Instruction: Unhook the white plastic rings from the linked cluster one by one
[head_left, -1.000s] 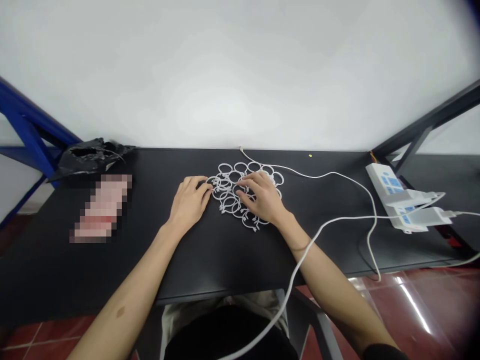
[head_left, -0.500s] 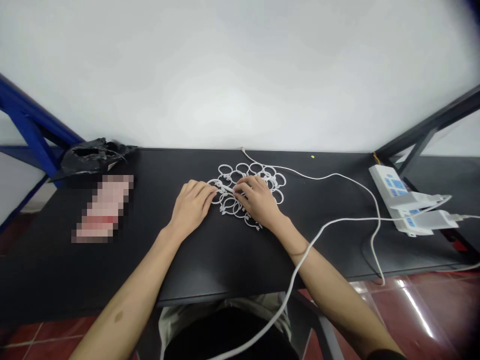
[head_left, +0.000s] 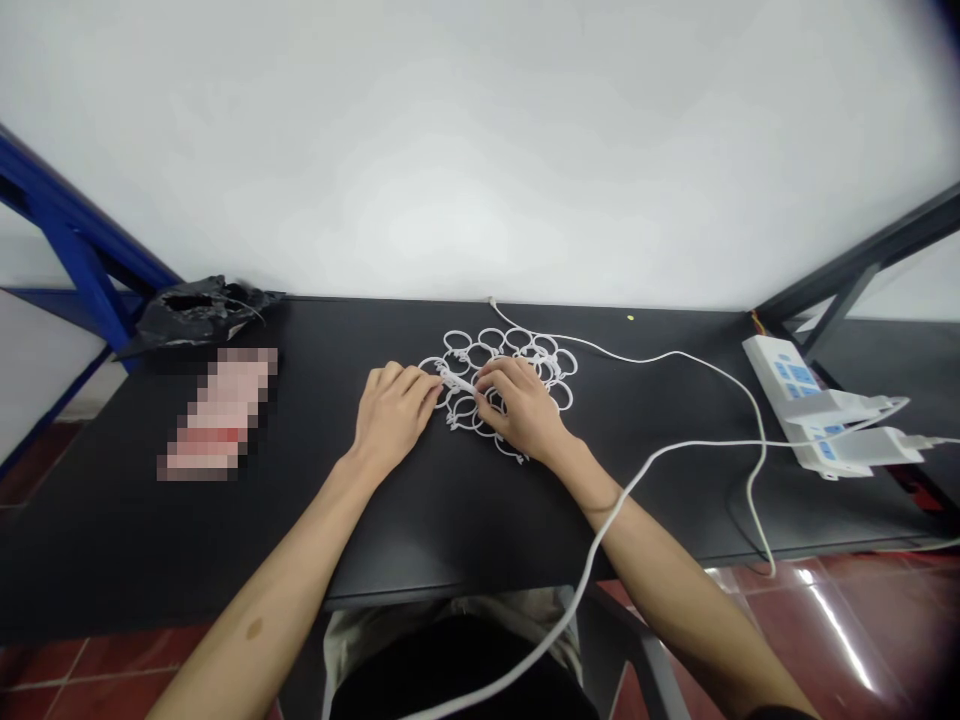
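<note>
Several white plastic curtain rings [head_left: 457, 342], each with a small clip-like end, lie in a loose cluster on the black table [head_left: 420, 530]. My left hand [head_left: 397, 410] is closed at the cluster's left side, thumb and fingertips pinching one end of a white ring [head_left: 459, 383] seen nearly edge-on. Its other end sits between the thumb and fingers of my right hand [head_left: 521, 405], which is also closed. The right hand covers some rings in the middle of the cluster. Fine detail of the held ring is too small to make out.
A crumpled black plastic bag [head_left: 202, 312] and a blurred-out pinkish item [head_left: 221, 410] are on the left. White cables [head_left: 675, 352] run across the right side to a power strip [head_left: 795, 390] with plugged-in adapters. One cable [head_left: 592, 560] passes over my right forearm. A wall [head_left: 480, 150] stands behind.
Both hands keep their pinch on the ring, which now shows as a straighter bar between them. The whole view has shifted slightly; the other rings lie much as before.
</note>
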